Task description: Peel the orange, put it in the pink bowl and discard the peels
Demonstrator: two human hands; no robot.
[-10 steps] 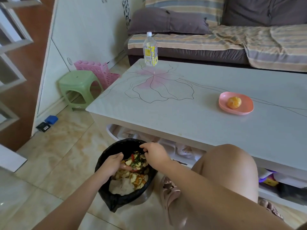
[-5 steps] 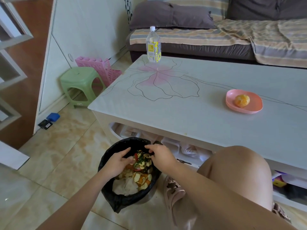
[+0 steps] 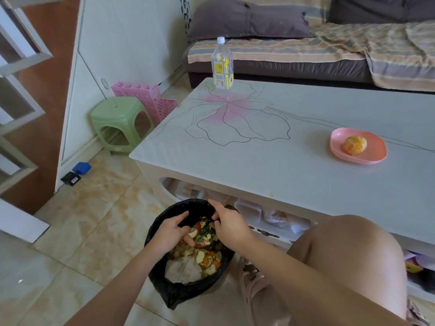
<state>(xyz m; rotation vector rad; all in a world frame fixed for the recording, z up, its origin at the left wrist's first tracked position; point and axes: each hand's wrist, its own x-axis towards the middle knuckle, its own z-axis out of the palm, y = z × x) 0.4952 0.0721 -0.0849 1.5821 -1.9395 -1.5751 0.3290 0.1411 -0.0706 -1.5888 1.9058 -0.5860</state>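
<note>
The peeled orange lies in the pink bowl on the white table, far to the right of my hands. On the floor by the table's front edge stands a bin lined with a black bag, holding orange peels and other scraps. Both hands hover over the bin's opening. My left hand has its fingers spread and relaxed, its fingertips down near the scraps. My right hand hangs with loosely curled fingers pointing down. I see nothing held in either hand.
The white table carries a plastic bottle at its far edge. A green stool and a pink crate stand to the left by the wall. My bare knee is at the right of the bin. A sofa lies behind the table.
The view has shifted a little. Both hands stay over the bin; my left hand's fingers have spread and dipped toward the scraps, and the right hand has lifted slightly toward the far rim.
</note>
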